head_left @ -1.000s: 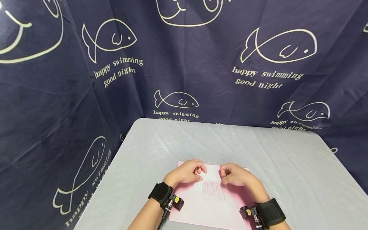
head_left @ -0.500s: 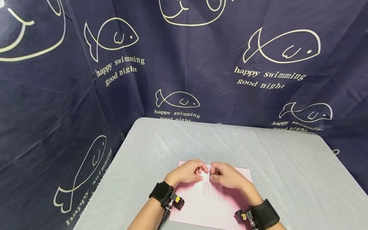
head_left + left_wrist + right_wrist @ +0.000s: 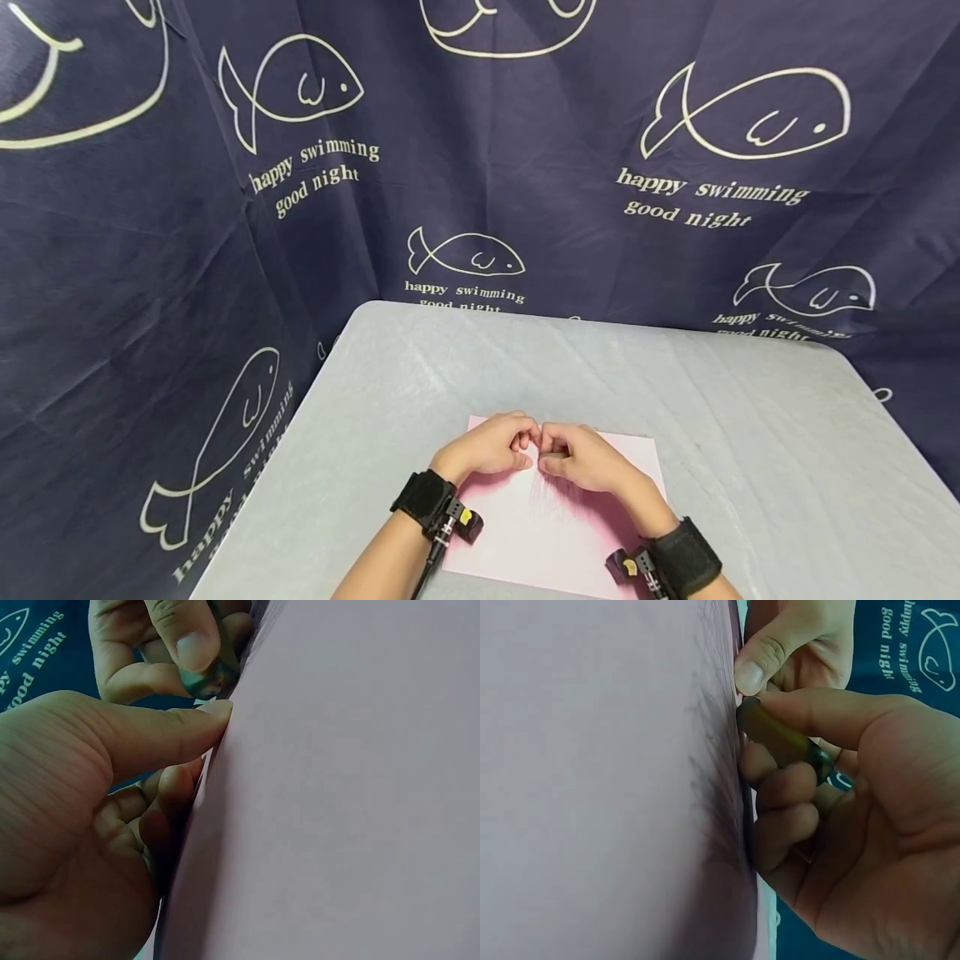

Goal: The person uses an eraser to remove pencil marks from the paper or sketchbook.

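Observation:
A pink sheet of paper (image 3: pixel 525 546) lies on the table under both hands, with a patch of thin scribbled strokes (image 3: pixel 555 500) near its middle. My right hand (image 3: pixel 588 458) pinches a small dark green eraser (image 3: pixel 780 739) between thumb and curled fingers, its end down at the paper beside the strokes. Right next to it, my left hand (image 3: pixel 491 447) rests on the paper with thumb and fingertips, fingers loosely bent. In the left wrist view the left thumb (image 3: pixel 202 724) touches the sheet just by the eraser. From the head view the eraser is hidden inside the right hand.
The grey table (image 3: pixel 420 375) stretches behind and to both sides of the sheet. A dark blue curtain (image 3: pixel 570 242) printed with fish hangs at the back and left. Each wrist wears a black strap (image 3: pixel 423 500) with a small camera and cable.
My right hand, with the eraser, has moved left across the scribbled strokes until it sits right against the left hand. The left hand has stayed in place on the paper.

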`<state>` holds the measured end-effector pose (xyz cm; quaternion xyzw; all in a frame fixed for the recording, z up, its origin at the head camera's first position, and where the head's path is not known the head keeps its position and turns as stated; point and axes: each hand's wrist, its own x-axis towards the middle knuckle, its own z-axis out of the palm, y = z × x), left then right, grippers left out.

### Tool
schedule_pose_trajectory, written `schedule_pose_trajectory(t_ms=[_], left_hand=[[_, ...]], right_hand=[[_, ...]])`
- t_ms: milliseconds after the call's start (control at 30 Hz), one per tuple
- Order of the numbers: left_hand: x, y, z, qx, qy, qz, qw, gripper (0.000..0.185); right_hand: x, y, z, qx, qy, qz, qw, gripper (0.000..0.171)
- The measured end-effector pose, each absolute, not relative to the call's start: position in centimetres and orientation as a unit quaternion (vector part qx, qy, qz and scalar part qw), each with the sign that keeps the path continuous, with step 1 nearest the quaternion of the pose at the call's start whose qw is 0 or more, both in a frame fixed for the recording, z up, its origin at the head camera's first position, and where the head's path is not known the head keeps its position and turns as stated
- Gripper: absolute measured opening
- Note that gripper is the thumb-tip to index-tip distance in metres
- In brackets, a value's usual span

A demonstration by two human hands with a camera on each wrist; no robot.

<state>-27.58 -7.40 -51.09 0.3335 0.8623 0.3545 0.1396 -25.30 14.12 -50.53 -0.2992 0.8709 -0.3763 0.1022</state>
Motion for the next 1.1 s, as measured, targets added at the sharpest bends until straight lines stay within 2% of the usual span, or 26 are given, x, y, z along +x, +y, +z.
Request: schedule_pose_trajectory(t_ms=[367, 767, 1100], left_hand=[[-27.6, -7.3, -51.3, 0.318, 0.865, 0.360, 0.144, 0.026], [-27.5, -7.2, -51.1, 0.309, 0.863, 0.371, 0.148, 0.025], [-27.5, -7.1, -51.2, 0.305, 0.867, 0.367, 0.146, 0.023]], right_hand=[[-25.5, 15.8, -50.1, -0.266, 0.880, -0.373, 0.127, 0.021], [-25.6, 18.4, -49.1, -0.234, 0.867, -0.401, 0.184, 0.022], [-25.7, 19.6, -48.6, -0.228, 0.887, -0.353, 0.193, 0.023]])
